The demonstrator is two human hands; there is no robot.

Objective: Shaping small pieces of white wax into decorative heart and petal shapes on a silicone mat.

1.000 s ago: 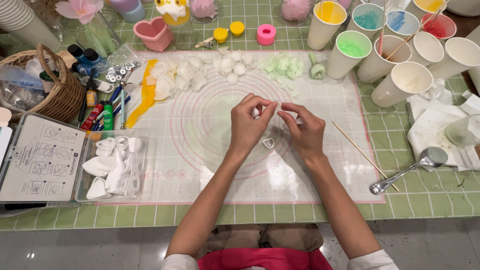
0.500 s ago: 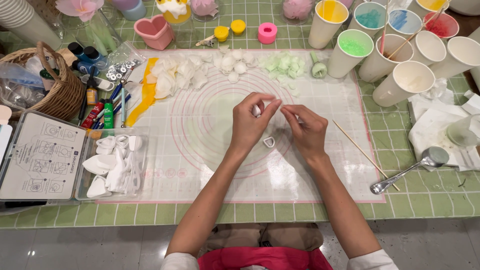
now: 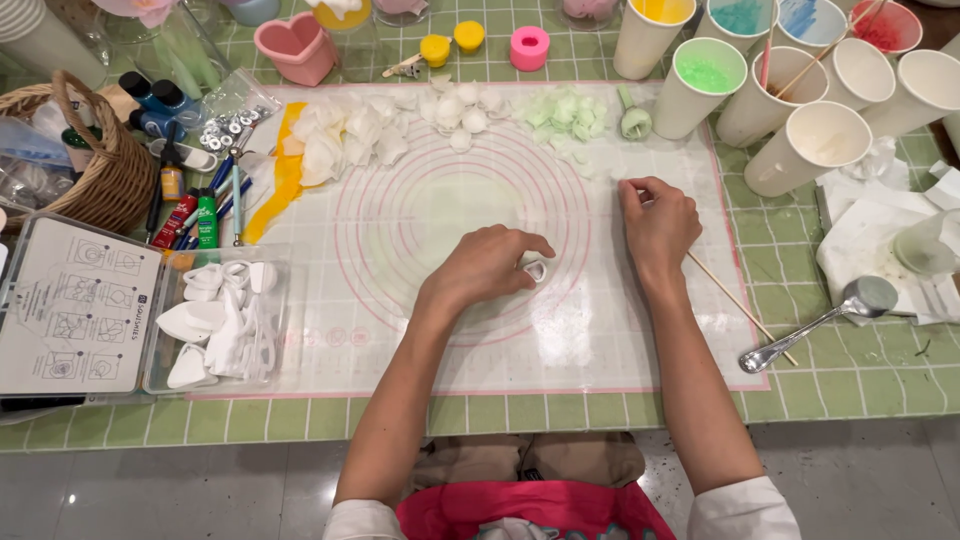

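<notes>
Left hand [image 3: 487, 268] rests palm-down near the middle of the silicone work mat [image 3: 420, 330], fingertips pinched on a small white teardrop cutter [image 3: 536, 270]; right hand [image 3: 660, 222] sits apart, fingers curled, grip contents cannot be told; a wooden skewer [image 3: 735, 300] lies just beside its wrist. Risks, as judged: cutter could slip or tilt under uneven pressure; a sleeve could sweep the pale green petals [image 3: 565, 112]. Cutter lies flat, long axis roughly upright in view, tip seemingly towards the person.
</notes>
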